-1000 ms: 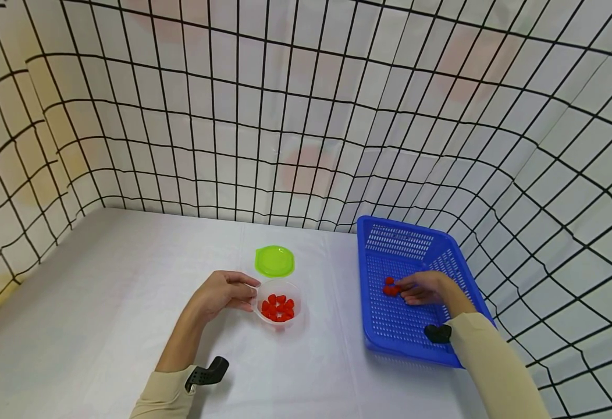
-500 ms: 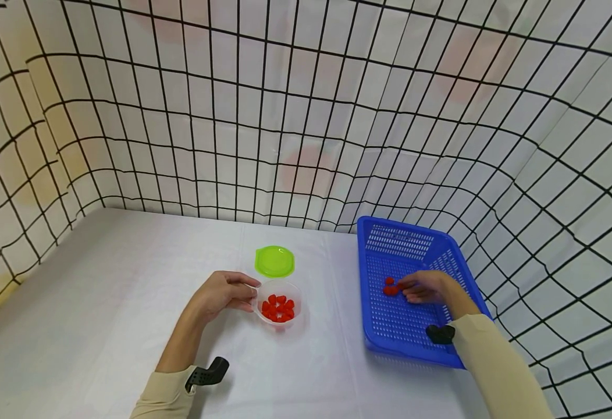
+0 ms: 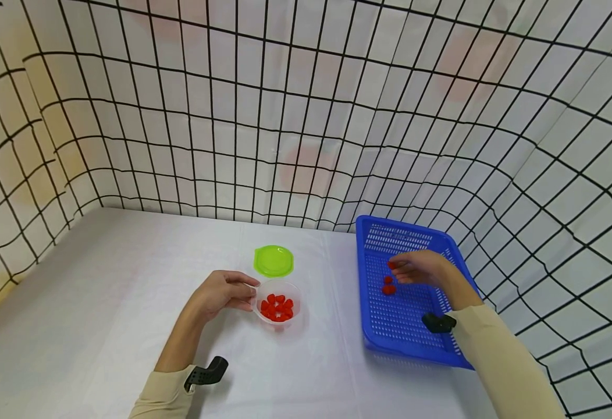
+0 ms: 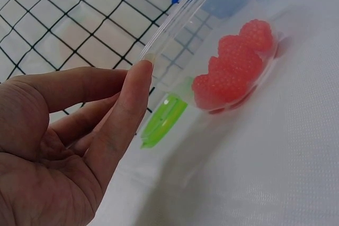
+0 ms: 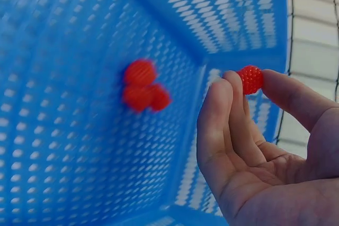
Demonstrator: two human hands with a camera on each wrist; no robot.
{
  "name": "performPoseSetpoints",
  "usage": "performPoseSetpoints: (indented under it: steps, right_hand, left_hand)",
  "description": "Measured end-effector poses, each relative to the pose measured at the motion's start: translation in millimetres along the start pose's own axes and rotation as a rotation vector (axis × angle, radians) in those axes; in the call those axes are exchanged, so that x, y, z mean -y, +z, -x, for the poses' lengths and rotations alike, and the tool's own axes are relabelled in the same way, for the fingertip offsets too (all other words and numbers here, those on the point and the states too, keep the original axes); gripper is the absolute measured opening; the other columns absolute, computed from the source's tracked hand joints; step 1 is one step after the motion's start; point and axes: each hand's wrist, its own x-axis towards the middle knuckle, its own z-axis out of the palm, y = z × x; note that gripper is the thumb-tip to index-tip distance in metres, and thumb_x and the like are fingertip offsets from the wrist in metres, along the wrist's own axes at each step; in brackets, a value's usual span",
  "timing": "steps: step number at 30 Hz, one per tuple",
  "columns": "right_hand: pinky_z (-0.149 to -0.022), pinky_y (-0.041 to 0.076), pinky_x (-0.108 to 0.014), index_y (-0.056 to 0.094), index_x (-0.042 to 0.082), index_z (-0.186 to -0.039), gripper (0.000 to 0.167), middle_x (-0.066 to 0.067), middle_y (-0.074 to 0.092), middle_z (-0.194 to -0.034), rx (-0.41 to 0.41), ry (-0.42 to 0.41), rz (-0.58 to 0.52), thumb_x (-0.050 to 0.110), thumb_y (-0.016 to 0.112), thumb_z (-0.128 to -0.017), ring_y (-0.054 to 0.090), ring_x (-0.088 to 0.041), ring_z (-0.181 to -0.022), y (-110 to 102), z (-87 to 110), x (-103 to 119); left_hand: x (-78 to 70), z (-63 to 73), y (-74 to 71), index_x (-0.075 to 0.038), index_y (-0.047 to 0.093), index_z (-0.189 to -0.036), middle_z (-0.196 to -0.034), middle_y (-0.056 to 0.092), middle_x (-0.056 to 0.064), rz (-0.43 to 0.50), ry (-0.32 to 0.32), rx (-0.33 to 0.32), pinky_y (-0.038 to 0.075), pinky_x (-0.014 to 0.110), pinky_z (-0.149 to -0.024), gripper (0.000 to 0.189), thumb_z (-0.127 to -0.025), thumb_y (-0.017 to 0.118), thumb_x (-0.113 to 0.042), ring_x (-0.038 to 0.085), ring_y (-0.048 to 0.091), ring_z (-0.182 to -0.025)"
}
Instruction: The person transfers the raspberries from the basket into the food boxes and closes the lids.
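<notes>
My left hand (image 3: pixel 226 294) pinches the rim of a clear plastic bowl (image 3: pixel 288 286) between thumb and fingers. Several red raspberries (image 4: pixel 233 67) lie at the bottom of the bowl, which stands on the white-covered table. Over the blue plastic basket (image 3: pixel 397 331), my right hand (image 3: pixel 425 270) pinches a single raspberry (image 5: pixel 251 80) between thumb and fingertips, lifted off the basket floor. Three more raspberries (image 5: pixel 140 86) sit clustered on that floor, slightly blurred in the right wrist view.
A bright green lid (image 3: pixel 273 261) lies on the table (image 3: pixel 128 279) just behind the bowl. White sheeting with a black wire grid (image 3: pixel 295 116) encloses the back and sides. The basket's perforated walls rise around the right hand.
My right hand has lifted a raspberry from the cluster and moved up and toward the back of the basket. The left hand and bowl have stayed in place.
</notes>
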Motion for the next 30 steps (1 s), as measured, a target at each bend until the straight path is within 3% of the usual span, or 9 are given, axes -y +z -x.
performPoseSetpoints:
  steps: [10, 23, 30]
  right_hand:
    - [-0.088, 0.062, -0.034, 0.062, -0.008, -0.123, 0.039, -0.008, 0.072, -0.098, 0.059, -0.091, 0.051, 0.024, 0.062, -0.102, 0.07, -0.018, -0.086, 28, 4.3, 44]
    - [-0.085, 0.064, -0.036, 0.067, -0.008, -0.121, 0.036, -0.013, 0.075, -0.098, 0.14, -0.132, 0.034, 0.02, 0.068, -0.098, 0.075, -0.022, -0.083, 81, 8.2, 83]
    - [-0.083, 0.064, -0.036, 0.07, -0.006, -0.117, 0.034, -0.023, 0.073, -0.108, 0.172, -0.135, 0.068, 0.021, 0.069, -0.097, 0.075, -0.022, -0.08, 112, 7.0, 93]
  left_hand:
    - [0.9, -1.2, -1.2, 0.014, 0.063, -0.122, -0.089, 0.072, 0.011, -0.009, 0.005, 0.004, 0.065, 0.033, -0.072, 0.033, -0.096, 0.063, -0.005, 0.017, 0.072, -0.071]
    - [1.6, -1.8, -1.4, 0.014, 0.064, -0.121, -0.091, 0.073, 0.012, -0.004, 0.004, -0.002, 0.065, 0.033, -0.072, 0.032, -0.096, 0.063, -0.005, 0.017, 0.071, -0.075]
    - [1.4, -1.3, -1.7, 0.015, 0.063, -0.121, -0.091, 0.073, 0.013, -0.003, 0.004, -0.003, 0.065, 0.032, -0.072, 0.032, -0.096, 0.063, -0.005, 0.017, 0.071, -0.074]
